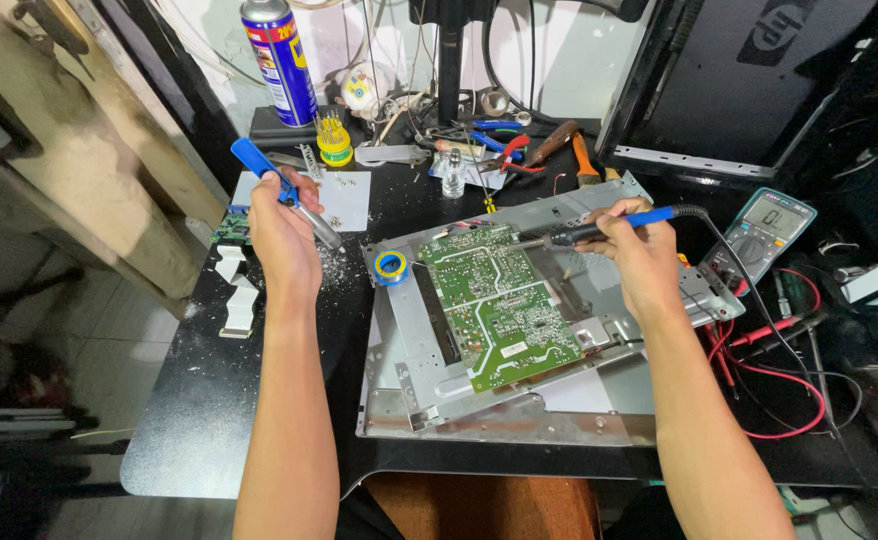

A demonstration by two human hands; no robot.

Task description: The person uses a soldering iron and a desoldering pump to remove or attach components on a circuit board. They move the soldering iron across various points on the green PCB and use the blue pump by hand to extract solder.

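Head view: the right hand (641, 250) is closed pen-style around a blue-handled soldering iron (609, 226), its tip at about two o'clock of the green circuit board (494, 300). The left hand (281, 235), out at nine o'clock, grips a blue desoldering pump (284, 195), clear of the board. That board lies flat in a grey metal chassis (479, 415) on the black table (209, 420) — probably stiff but brittle, its soldered parts fragile, so best held by bare edges. The iron is likely light, with a hot tip; hold it by the handle. A solder spool (391, 266) sits at the board's ten o'clock.
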